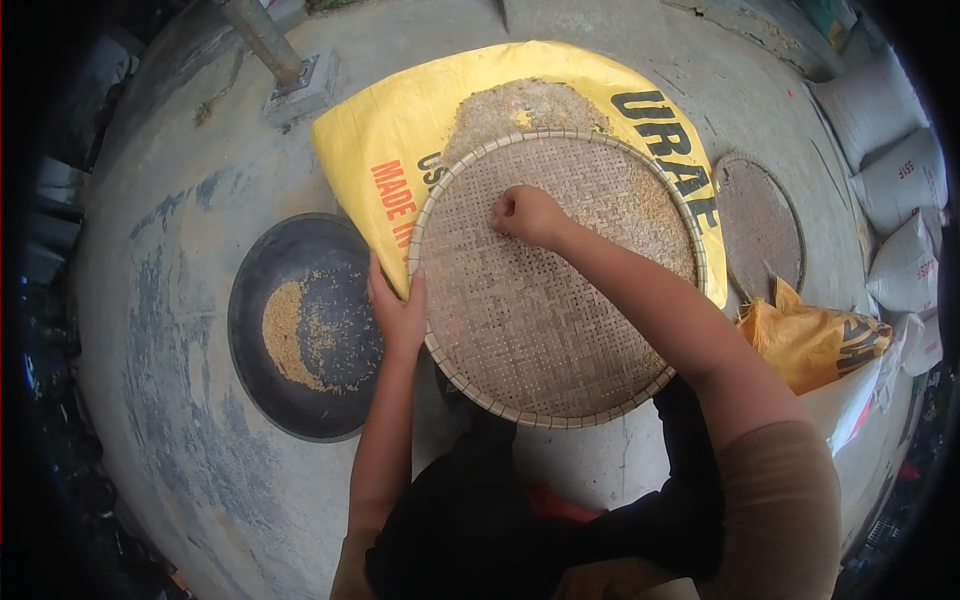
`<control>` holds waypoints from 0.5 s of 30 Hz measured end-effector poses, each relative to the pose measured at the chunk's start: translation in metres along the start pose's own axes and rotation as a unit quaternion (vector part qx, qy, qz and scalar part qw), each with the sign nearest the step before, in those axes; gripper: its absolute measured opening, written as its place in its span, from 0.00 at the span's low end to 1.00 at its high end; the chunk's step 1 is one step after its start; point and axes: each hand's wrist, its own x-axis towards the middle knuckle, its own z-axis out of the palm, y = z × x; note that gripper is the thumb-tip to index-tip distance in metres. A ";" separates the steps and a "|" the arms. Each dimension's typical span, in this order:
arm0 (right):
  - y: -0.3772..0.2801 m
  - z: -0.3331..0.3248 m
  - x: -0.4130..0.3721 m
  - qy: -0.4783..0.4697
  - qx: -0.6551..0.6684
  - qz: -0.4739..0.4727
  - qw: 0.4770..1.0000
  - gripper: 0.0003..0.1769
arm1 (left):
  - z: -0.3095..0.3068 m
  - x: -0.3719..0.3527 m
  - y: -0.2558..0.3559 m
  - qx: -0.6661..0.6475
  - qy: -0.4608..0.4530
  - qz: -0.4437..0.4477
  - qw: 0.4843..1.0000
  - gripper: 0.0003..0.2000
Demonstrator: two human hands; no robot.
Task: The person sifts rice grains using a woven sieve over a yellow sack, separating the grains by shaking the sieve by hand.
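Observation:
A round woven bamboo tray (560, 330) is held over a yellow printed sack (370, 110). My left hand (398, 305) grips the tray's left rim, its thumb against the edge. Over the upper left part of the tray, my right hand (527, 215) is closed, fingertips pinched together; what they hold, if anything, is too small to make out. Pale grains (650, 205) lie along the tray's upper right side. Beyond the tray, a heap of husks and grain (525, 105) rests on the sack.
A dark round basin (345, 405) with grain (285, 335) sits at the left. At the right are a second woven tray (760, 220), a crumpled orange sack (815, 345) and several white sacks (905, 180). A metal post (265, 40) stands at the upper left.

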 end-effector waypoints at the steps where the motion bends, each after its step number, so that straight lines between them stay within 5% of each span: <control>1: 0.004 0.000 -0.004 -0.003 -0.002 0.000 1.000 0.10 | 0.000 -0.001 0.001 -0.002 0.004 0.000 1.000 0.36; 15: -0.005 0.018 -0.009 -0.026 -0.105 0.002 0.994 0.12 | 0.000 -0.001 -0.002 0.000 0.007 0.015 1.000 0.36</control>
